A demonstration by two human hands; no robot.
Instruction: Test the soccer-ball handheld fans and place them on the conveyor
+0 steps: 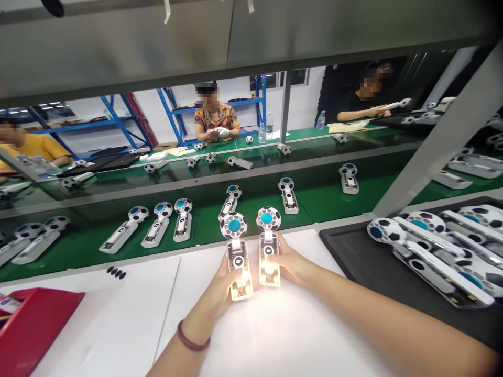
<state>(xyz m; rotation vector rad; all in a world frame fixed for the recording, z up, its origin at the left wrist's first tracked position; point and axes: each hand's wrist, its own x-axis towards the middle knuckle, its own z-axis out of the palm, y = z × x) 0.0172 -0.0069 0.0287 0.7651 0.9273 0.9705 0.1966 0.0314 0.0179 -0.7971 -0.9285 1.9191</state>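
Note:
My left hand is closed around a football-headed handheld device, its round black-and-white head with a blue centre pointing away from me. Beside it, my right hand grips a second football-headed device of the same kind. Both are held upright side by side, a small gap apart, above the white worktop. Their transparent bodies glow warm white, and each small round display is lit. My thumbs rest on the front of the bodies. The fingers behind are mostly hidden.
Beyond the worktop, a green conveyor belt carries several similar devices. A black tray at right holds more of them. At left are a red bin and several small black ovals. Several people sit across; a metal post stands at right.

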